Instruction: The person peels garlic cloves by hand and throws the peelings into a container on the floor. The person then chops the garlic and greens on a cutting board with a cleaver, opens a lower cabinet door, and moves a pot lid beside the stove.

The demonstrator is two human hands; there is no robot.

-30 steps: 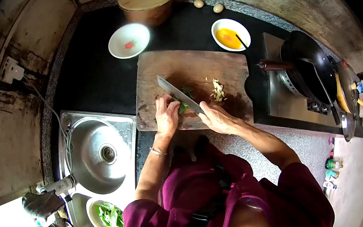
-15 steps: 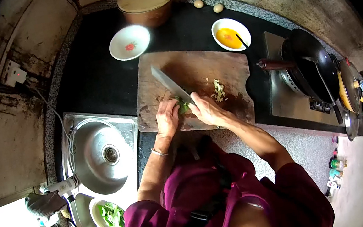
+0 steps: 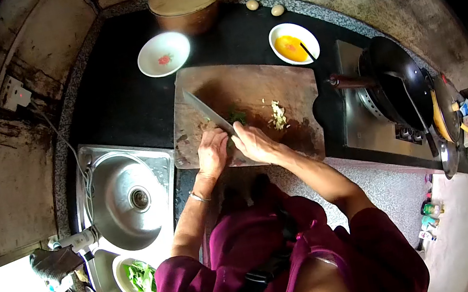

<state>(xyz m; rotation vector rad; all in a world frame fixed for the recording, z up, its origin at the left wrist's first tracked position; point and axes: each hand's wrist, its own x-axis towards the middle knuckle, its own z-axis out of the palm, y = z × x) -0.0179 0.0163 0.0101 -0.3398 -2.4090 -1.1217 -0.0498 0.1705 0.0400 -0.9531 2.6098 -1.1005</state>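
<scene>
Right grip (image 3: 255, 142) clasps a knife (image 3: 207, 112). Left grip (image 3: 212, 151) curls beside it, contents unclear. A board (image 3: 261, 85) lies beneath both.

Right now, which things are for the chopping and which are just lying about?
For the chopping: kitchen knife, right hand gripping it, left hand, greens, pale chopped bits, wooden chopping board.

Probably just lying about: lidded pot, two eggs, wok.

The left hand (image 3: 212, 151) curls just beside the clenched right hand (image 3: 254, 144).
</scene>
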